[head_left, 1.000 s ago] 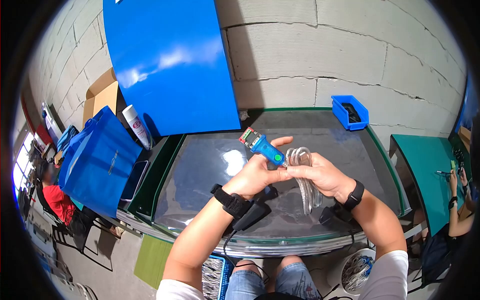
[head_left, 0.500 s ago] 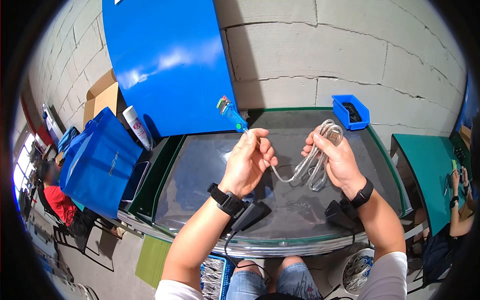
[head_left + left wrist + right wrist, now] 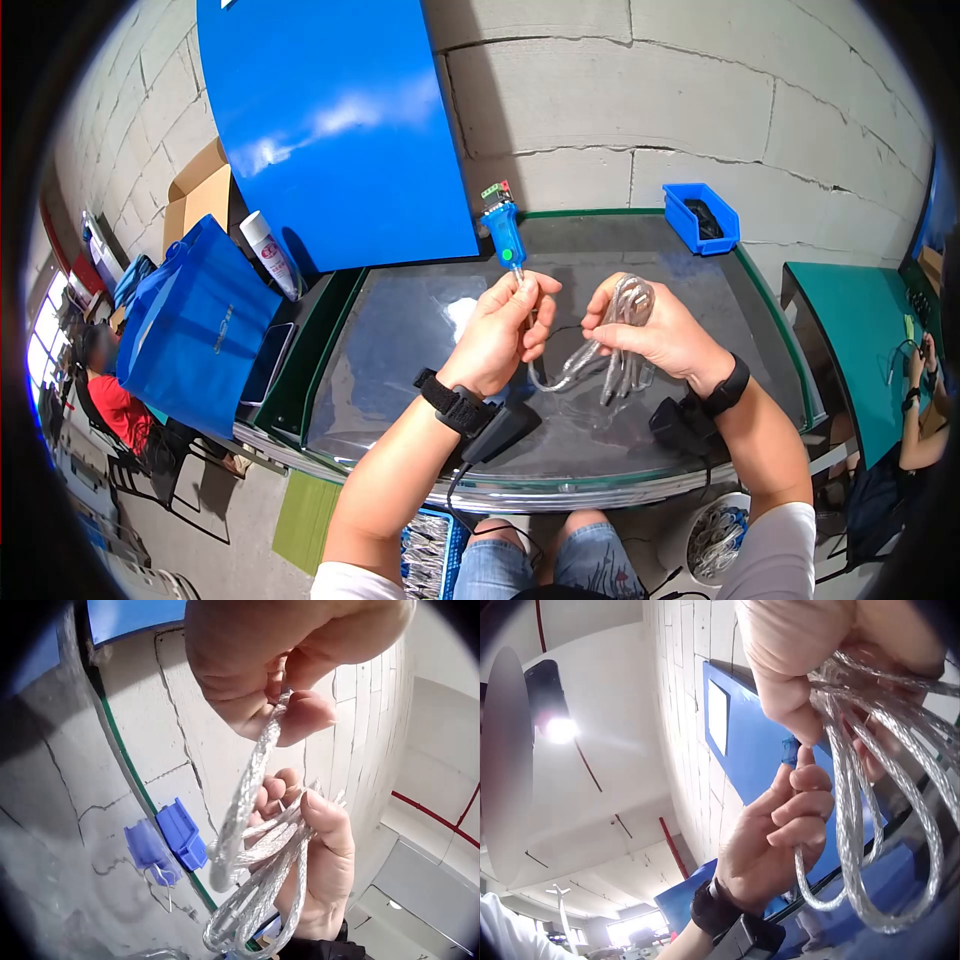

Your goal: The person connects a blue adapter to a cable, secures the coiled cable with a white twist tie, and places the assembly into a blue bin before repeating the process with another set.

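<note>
A translucent blue adapter plug (image 3: 506,238) with a green button-like spot points up and away above my left hand (image 3: 498,335). Its far end carries a green and red terminal block (image 3: 496,192). My left thumb and fingers pinch the silver braided cable right below the plug. From there the cable sags across to my right hand (image 3: 680,335), which grips the gathered coil (image 3: 630,365). In the left wrist view, the coil's loops (image 3: 277,900) hang down below the right hand's fingers. Only a small blue part of the plug (image 3: 790,751) shows in the right wrist view.
The dark tabletop (image 3: 420,440) lies under both hands. A blue bin (image 3: 700,220) with black items stands at the back right. On the left are a spray can (image 3: 270,255), a blue bag (image 3: 200,320) and a phone (image 3: 268,362). A bucket of cables (image 3: 715,540) stands below.
The hands first met at the plug and coil, then parted, with cable stretching between them. The left hand shifted to the cable below the plug, which swung left, then back upright. The right hand lowered slightly.
</note>
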Demonstrator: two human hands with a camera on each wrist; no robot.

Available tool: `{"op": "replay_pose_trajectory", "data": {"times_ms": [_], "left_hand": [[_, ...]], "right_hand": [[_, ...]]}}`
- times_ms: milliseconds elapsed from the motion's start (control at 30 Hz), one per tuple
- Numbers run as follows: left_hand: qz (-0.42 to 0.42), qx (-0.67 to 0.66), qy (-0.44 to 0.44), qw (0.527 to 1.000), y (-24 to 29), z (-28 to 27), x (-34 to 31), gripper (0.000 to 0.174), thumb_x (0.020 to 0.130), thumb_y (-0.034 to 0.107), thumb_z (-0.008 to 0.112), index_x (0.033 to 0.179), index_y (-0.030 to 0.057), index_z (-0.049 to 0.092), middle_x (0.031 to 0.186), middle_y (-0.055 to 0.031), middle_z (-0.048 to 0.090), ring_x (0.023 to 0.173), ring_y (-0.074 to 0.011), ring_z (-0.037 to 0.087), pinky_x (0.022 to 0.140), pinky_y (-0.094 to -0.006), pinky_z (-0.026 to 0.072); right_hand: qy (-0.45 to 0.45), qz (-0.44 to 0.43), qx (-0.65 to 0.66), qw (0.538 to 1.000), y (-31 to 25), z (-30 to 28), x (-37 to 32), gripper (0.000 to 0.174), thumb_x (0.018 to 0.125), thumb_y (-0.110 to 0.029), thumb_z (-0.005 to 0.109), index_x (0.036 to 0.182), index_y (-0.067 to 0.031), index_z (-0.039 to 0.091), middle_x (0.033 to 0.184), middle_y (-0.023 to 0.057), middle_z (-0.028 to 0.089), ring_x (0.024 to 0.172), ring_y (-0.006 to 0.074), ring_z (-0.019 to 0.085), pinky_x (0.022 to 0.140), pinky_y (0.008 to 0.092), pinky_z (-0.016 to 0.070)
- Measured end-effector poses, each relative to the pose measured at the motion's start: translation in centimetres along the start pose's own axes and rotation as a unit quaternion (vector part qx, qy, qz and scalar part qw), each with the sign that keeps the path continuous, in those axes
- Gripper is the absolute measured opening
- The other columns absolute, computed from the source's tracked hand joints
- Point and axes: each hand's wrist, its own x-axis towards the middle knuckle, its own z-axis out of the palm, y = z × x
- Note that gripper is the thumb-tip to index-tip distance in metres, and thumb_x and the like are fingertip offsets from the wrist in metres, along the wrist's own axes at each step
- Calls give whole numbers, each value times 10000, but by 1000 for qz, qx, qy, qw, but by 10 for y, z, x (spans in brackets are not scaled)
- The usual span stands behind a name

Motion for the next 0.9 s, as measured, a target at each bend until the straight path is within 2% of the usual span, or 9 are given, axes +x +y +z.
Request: {"op": "replay_pose_trajectory", "data": {"times_ms": [67, 167, 300, 367, 533, 600, 700, 833, 900], "left_hand": [[-9, 11, 19, 1000, 2, -1, 0, 215, 963, 246, 420, 975, 60, 527, 686, -3, 482, 497, -54, 340, 423, -193, 269], [-33, 29, 5, 999, 0, -2, 0, 223, 966, 254, 414, 976, 63, 529, 707, -11, 505, 504, -57, 364, 425, -189, 280], [-62, 75, -56, 994, -1, 3, 0, 265, 970, 275, 399, 982, 42, 524, 812, -53, 565, 591, -77, 467, 452, -199, 374], [-62, 76, -67, 993, -4, 2, 0, 276, 971, 278, 396, 989, 32, 521, 848, -68, 571, 618, -86, 483, 461, -203, 393], [-52, 84, -101, 990, -3, 1, -1, 171, 914, 215, 536, 976, 57, 520, 828, -43, 583, 600, -56, 481, 438, -181, 361], [-51, 85, -90, 991, -2, 2, -1, 158, 886, 182, 577, 972, 63, 519, 810, -30, 584, 590, -49, 480, 432, -178, 352], [-47, 91, -78, 992, 0, 3, -3, 179, 835, 120, 638, 960, 73, 518, 783, -12, 587, 574, -39, 480, 425, -173, 336], [-40, 105, -77, 991, -1, 3, -3, 247, 762, 53, 698, 920, 85, 511, 766, 4, 589, 566, -34, 486, 429, -168, 324], [-40, 111, -77, 990, -1, 3, -2, 268, 742, 37, 711, 908, 89, 507, 763, 7, 588, 567, -33, 485, 432, -169, 322]], "right_hand": [[-42, 18, -43, 998, -5, 0, -2, 182, 777, -61, 658, 921, -14, 556, 862, 51, 616, 779, 89, 581, 659, 232, 487], [-54, 11, -47, 997, -6, -2, -2, 174, 782, -76, 663, 909, -17, 558, 814, 39, 605, 734, 84, 576, 632, 228, 485], [-30, -8, -36, 999, -3, 0, 0, 168, 783, -79, 663, 903, -23, 559, 756, 19, 588, 674, 73, 562, 594, 223, 476], [11, 5, -93, 996, -5, 6, 0, 162, 787, -82, 661, 899, -24, 559, 715, -1, 571, 630, 63, 544, 565, 217, 464], [0, -21, -118, 993, -1, 1, 0, 216, 749, -55, 642, 939, -16, 549, 749, 19, 591, 678, 80, 571, 601, 223, 482], [-66, 19, -26, 997, 0, -5, 1, 290, 721, -29, 607, 998, -4, 525, 835, 61, 610, 743, 108, 591, 643, 248, 508], [-91, 23, -13, 996, -2, -9, 0, 330, 713, -13, 584, 1032, 9, 503, 905, 90, 615, 783, 129, 597, 667, 269, 522], [-87, 16, -43, 995, -5, -8, 0, 323, 709, -7, 585, 1021, 13, 506, 909, 101, 619, 774, 126, 597, 651, 271, 520], [-30, -4, -88, 996, -2, -7, 1, 310, 719, -7, 585, 1018, 16, 506, 901, 107, 621, 758, 119, 597, 631, 265, 516]]}}
